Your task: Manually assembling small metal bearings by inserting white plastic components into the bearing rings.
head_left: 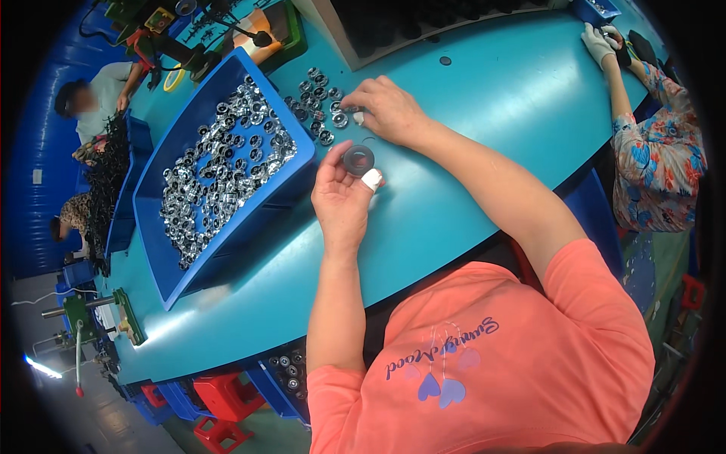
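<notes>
Orange shirt [484,356] nearest, at 6 o'clock. Teal surface [484,106] spans the view; blue bin [227,227] of small metal parts at 9 o'clock. Left hand [342,198], fingers clamped on a dark ring [358,160] w/ hollow centre, round, held off the surface. Right hand [387,107], fingers together on the loose pile [318,102] at 12 o'clock. Risk: ring is pinched by its rim only, so it could slip and roll.

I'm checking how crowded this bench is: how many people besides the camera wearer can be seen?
3. One in a floral top at right, gloved hand on the table; two at far left, upper and lower. Others may be hidden.
</notes>
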Demonstrator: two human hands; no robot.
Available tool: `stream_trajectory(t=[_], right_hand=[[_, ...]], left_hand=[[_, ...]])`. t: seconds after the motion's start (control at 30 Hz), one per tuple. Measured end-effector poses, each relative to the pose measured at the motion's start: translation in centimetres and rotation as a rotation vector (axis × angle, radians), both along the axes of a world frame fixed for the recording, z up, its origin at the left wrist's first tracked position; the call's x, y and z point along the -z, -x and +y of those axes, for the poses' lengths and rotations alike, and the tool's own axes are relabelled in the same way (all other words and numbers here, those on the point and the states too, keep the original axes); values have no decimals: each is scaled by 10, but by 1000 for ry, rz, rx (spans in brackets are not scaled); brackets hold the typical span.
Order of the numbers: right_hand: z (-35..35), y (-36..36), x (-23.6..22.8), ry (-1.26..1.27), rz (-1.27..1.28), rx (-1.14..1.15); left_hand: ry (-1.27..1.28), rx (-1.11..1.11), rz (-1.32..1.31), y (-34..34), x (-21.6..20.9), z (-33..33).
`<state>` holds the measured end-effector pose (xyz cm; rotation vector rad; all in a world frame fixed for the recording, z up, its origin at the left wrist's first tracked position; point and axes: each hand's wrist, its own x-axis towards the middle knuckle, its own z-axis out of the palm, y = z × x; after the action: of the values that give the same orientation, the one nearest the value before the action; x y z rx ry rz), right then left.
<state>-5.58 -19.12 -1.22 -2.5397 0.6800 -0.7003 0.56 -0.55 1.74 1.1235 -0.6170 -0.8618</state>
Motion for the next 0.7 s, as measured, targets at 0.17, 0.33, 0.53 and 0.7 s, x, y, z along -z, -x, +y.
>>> stream_trajectory(t=[0.17,0.33,0.53,0.7], right_hand=[[-12,5,2,-148,-135,-24],[-11,12,-43,-1239,-152,-130],[24,37,-61,-1207,-28,-290],[35,45,-51,-1217,-70,-324]], left_hand=[[-20,48,-3,-8,6,4],[70,119,524,-18,15,6],[31,145,603,-17,19,4],[40,168,553,-16,23,4]])
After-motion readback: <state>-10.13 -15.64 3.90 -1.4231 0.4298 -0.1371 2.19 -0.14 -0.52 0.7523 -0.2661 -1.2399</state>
